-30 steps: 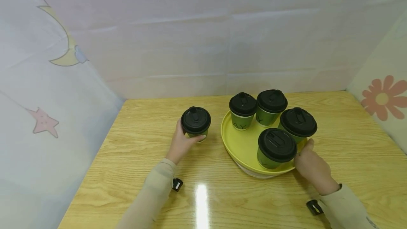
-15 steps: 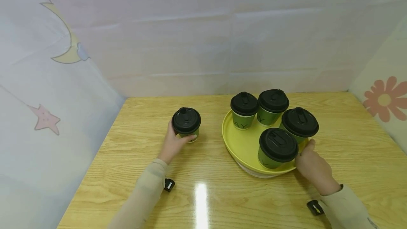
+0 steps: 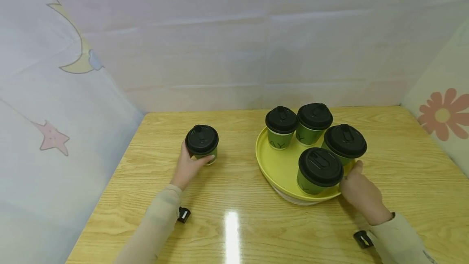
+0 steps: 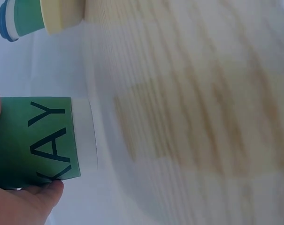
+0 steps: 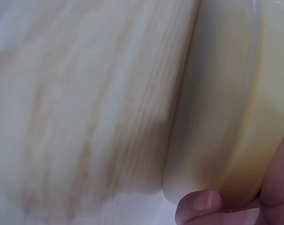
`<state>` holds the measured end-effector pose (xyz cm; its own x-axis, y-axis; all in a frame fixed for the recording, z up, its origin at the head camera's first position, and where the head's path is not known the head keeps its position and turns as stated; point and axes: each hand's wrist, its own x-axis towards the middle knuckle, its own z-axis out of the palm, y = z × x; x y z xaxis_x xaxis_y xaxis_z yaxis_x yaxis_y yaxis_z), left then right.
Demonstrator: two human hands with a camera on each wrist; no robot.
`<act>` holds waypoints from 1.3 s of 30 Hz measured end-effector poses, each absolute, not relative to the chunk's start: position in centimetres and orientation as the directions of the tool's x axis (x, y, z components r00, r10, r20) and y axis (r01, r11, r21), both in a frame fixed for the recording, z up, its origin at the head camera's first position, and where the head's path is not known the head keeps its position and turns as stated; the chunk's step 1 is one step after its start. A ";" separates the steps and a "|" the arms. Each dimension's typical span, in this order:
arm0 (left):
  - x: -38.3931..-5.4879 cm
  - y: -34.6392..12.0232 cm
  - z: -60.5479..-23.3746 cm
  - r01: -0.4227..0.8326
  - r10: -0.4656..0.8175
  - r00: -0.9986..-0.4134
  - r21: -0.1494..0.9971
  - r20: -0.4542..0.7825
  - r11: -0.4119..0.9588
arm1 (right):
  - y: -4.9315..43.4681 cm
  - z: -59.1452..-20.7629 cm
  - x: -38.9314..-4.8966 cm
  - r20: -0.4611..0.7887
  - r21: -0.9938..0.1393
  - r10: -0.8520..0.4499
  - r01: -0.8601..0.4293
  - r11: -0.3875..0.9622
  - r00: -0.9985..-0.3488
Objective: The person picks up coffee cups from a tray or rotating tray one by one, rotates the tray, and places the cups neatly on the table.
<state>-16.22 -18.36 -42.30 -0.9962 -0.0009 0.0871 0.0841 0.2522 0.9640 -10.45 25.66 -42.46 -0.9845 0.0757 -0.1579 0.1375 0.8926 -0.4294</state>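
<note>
My left hand grips a green paper cup with a black lid, held upright left of the tray. Dark letters reading "KAY" show on this cup in the left wrist view, fingers around its side. To the right is a round yellow tray on a pale base, bearing several similar lidded cups. My right hand holds the tray's near right edge, beside the nearest cup. In the right wrist view, curled fingertips lie against the tray's side.
The wooden table runs back to a pale fabric backdrop, which also closes off the left and right sides. A black wrist device hangs by the left sleeve, another black device by the right sleeve.
My left hand has carried its cup leftward, farther from the tray. The right hand, the tray and the cups on it have stayed in place.
</note>
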 end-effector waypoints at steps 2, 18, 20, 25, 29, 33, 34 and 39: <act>-16.3 -18.7 -42.2 0.084 -0.002 -0.996 0.962 0.088 0.261 | 25.6 -42.3 -10.5 -0.181 -0.428 0.087 0.158 0.890 -0.980; -16.7 -21.3 -42.0 0.048 0.007 -0.999 0.946 0.048 0.322 | 25.6 -42.2 -10.5 -0.189 -0.427 0.079 0.154 0.891 -0.979; -16.6 -21.7 -42.0 0.040 0.006 -0.999 0.942 0.040 0.332 | 25.6 -42.2 -10.5 -0.198 -0.430 0.079 0.159 0.889 -0.977; -16.6 -22.9 -41.9 0.036 -0.002 -0.999 0.946 0.039 0.323 | 25.6 -42.2 -10.5 -0.194 -0.435 0.070 0.150 0.888 -0.979; -16.6 -23.7 -42.0 0.043 -0.002 -0.999 0.949 0.046 0.312 | 25.6 -42.2 -10.4 -0.177 -0.437 0.059 0.132 0.890 -0.982; -16.6 -24.3 -42.0 0.042 -0.012 -0.999 0.948 0.049 0.316 | 25.6 -42.2 -10.4 -0.180 -0.432 0.062 0.135 0.892 -0.982; -16.6 -24.4 -42.0 0.041 -0.020 -0.999 0.948 0.050 0.315 | 25.6 -42.2 -10.4 -0.181 -0.431 0.062 0.136 0.892 -0.981; -16.6 -25.0 -41.7 -0.012 -0.070 -0.997 0.953 0.010 0.302 | 25.6 -42.1 -10.4 -0.188 -0.433 0.065 0.142 0.890 -0.980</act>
